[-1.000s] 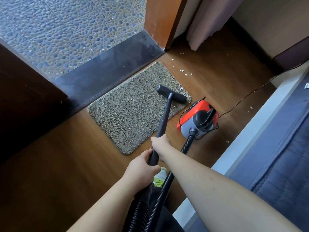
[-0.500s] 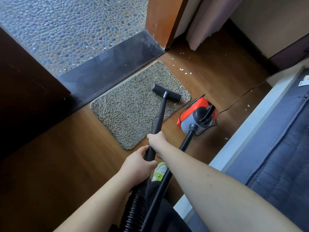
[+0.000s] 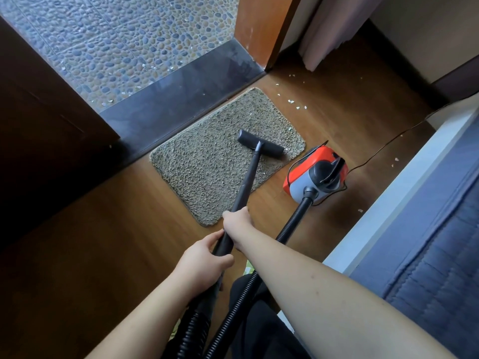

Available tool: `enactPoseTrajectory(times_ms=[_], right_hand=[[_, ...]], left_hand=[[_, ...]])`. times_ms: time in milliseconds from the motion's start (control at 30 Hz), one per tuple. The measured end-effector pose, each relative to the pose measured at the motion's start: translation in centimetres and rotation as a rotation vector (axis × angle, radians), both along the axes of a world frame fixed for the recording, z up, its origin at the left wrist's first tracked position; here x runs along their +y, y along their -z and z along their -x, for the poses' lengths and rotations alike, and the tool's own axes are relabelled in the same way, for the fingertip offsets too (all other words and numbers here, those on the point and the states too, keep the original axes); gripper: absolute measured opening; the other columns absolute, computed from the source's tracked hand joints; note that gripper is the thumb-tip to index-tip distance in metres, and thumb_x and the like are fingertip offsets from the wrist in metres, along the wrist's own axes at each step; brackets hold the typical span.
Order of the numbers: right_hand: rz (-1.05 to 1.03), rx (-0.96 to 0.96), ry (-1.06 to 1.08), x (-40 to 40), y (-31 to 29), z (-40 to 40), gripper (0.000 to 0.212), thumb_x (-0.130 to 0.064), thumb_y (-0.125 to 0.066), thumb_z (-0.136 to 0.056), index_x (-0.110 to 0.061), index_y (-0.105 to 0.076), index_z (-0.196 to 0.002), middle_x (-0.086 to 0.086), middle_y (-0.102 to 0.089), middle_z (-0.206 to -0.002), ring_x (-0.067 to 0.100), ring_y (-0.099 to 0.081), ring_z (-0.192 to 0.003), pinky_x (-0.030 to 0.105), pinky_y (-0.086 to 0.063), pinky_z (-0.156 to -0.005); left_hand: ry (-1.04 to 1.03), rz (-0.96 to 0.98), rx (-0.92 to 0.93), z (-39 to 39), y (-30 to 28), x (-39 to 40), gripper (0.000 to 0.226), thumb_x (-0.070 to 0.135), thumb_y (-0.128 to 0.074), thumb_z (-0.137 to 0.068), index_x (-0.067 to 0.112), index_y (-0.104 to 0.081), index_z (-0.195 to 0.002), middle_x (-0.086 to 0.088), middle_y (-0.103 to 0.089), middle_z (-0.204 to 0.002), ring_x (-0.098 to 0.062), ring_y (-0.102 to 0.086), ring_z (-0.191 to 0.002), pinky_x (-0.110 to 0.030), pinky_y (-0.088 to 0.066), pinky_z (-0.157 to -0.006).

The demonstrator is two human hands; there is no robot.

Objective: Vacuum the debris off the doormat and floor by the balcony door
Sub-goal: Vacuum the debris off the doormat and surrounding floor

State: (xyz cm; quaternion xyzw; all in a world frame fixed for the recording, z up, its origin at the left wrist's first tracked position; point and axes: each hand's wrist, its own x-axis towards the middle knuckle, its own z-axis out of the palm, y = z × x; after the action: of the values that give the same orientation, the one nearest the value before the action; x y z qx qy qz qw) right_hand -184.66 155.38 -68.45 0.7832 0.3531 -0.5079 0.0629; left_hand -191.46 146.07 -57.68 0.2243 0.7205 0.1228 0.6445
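Both hands are gripping the black wand (image 3: 246,182) of the vacuum: the right hand (image 3: 237,224) is wrapping its fingers round the tube higher up its length, and the left hand (image 3: 204,260) is clasping it just behind, near where the ribbed hose (image 3: 285,237) is joining on. The wand is looking rigid and light, so a two-handed hold spaced along it should be giving good steering, while the hose is bending freely and will likely be trailing after.

Further out, the nozzle head (image 3: 260,146) is resting flat on the doormat (image 3: 207,161), near its right edge. The mat is looking shaggy and soft, likely to bunch if pushed hard. It is lying on the wooden floor (image 3: 103,229) against the dark threshold (image 3: 168,97).

The red and grey canister (image 3: 315,172) is sitting just beside the mat's right edge. White debris bits (image 3: 293,101) are lying on the floor beyond the mat's far right corner.
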Motion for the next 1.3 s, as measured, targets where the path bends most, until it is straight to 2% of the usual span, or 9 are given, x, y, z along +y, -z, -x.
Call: enactPoseTrajectory(times_ms=[233,300,400,467,600,833,967,1133,1300], right_hand=[[-0.026,0.002,0.038,5.0,0.4,-1.1,0.057,-0.023,-0.057,-0.088,-0.013,-0.039,-0.141,0.014,-0.057,-0.128,0.032,-0.06,-0.109,0.037,-0.052,-0.089],[-0.044,0.014,0.054,6.1,0.4,-1.5,0.055,-0.021,-0.058,-0.087,-0.012,-0.042,-0.139,0.014,-0.057,-0.127,0.031,-0.06,-0.109,0.033,-0.051,-0.083],[-0.049,0.02,0.045,7.2,0.2,-1.7,0.05,-0.02,-0.058,-0.083,-0.011,-0.047,-0.131,0.015,-0.059,-0.126,0.033,-0.062,-0.108,0.037,-0.054,-0.085],[-0.013,0.024,0.026,7.4,-0.2,-1.6,0.051,-0.022,-0.058,-0.085,-0.011,-0.044,-0.133,0.015,-0.057,-0.129,0.033,-0.061,-0.11,0.036,-0.052,-0.083],[0.039,0.031,-0.02,6.8,-0.9,-1.2,0.055,-0.026,-0.055,-0.089,-0.011,-0.036,-0.139,0.014,-0.051,-0.135,0.032,-0.056,-0.115,0.033,-0.047,-0.088],[0.05,-0.012,-0.075,3.3,-1.5,0.5,0.06,-0.028,-0.051,-0.093,-0.014,-0.027,-0.146,0.014,-0.05,-0.138,0.035,-0.055,-0.117,0.041,-0.049,-0.096],[0.043,-0.027,-0.125,1.4,-1.4,1.5,0.058,-0.028,-0.051,-0.094,-0.013,-0.028,-0.145,0.014,-0.053,-0.137,0.035,-0.055,-0.119,0.041,-0.049,-0.097],[0.077,-0.031,-0.198,-0.6,-1.2,2.9,0.064,-0.028,-0.048,-0.097,-0.01,-0.019,-0.15,0.014,-0.051,-0.14,0.034,-0.053,-0.123,0.04,-0.047,-0.099],[0.068,-0.017,-0.178,0.0,-0.8,3.3,0.056,-0.024,-0.048,-0.098,-0.008,-0.025,-0.145,0.015,-0.052,-0.139,0.034,-0.054,-0.123,0.038,-0.046,-0.097]], left_hand=[[-0.014,-0.028,-0.009,-1.7,1.3,4.7,0.071,0.02,-0.061,-0.079,0.04,-0.044,-0.144,0.0,-0.072,-0.089,-0.023,-0.07,-0.052,-0.029,-0.057,-0.053],[-0.026,-0.032,-0.017,-2.3,1.6,5.9,0.07,0.018,-0.06,-0.08,0.04,-0.044,-0.145,0.0,-0.071,-0.089,-0.024,-0.069,-0.052,-0.027,-0.055,-0.05],[-0.001,-0.047,0.008,-2.8,1.8,6.9,0.071,0.021,-0.062,-0.078,0.04,-0.044,-0.145,-0.001,-0.071,-0.093,-0.024,-0.069,-0.057,-0.033,-0.06,-0.059],[0.005,-0.037,0.01,-2.8,1.8,7.1,0.07,0.02,-0.061,-0.079,0.04,-0.044,-0.145,-0.001,-0.07,-0.089,-0.025,-0.069,-0.055,-0.031,-0.059,-0.056],[-0.014,-0.013,0.006,-2.3,1.3,6.3,0.071,0.017,-0.062,-0.08,0.039,-0.043,-0.146,-0.004,-0.07,-0.089,-0.027,-0.069,-0.052,-0.029,-0.055,-0.047],[-0.016,0.009,0.016,-0.3,0.6,2.9,0.072,0.017,-0.062,-0.08,0.041,-0.042,-0.145,-0.005,-0.07,-0.092,-0.026,-0.069,-0.052,-0.028,-0.053,-0.045],[-0.011,0.007,0.027,0.8,0.2,0.8,0.071,0.018,-0.061,-0.081,0.042,-0.042,-0.145,-0.002,-0.071,-0.091,-0.025,-0.07,-0.052,-0.027,-0.053,-0.046],[-0.014,0.025,0.038,1.8,0.0,-1.2,0.071,0.018,-0.062,-0.082,0.046,-0.041,-0.144,0.001,-0.073,-0.085,-0.023,-0.071,-0.051,-0.025,-0.054,-0.049],[-0.035,0.025,0.029,2.4,-0.1,-0.6,0.07,0.016,-0.062,-0.083,0.045,-0.043,-0.144,0.0,-0.072,-0.087,-0.024,-0.07,-0.05,-0.025,-0.053,-0.047]])
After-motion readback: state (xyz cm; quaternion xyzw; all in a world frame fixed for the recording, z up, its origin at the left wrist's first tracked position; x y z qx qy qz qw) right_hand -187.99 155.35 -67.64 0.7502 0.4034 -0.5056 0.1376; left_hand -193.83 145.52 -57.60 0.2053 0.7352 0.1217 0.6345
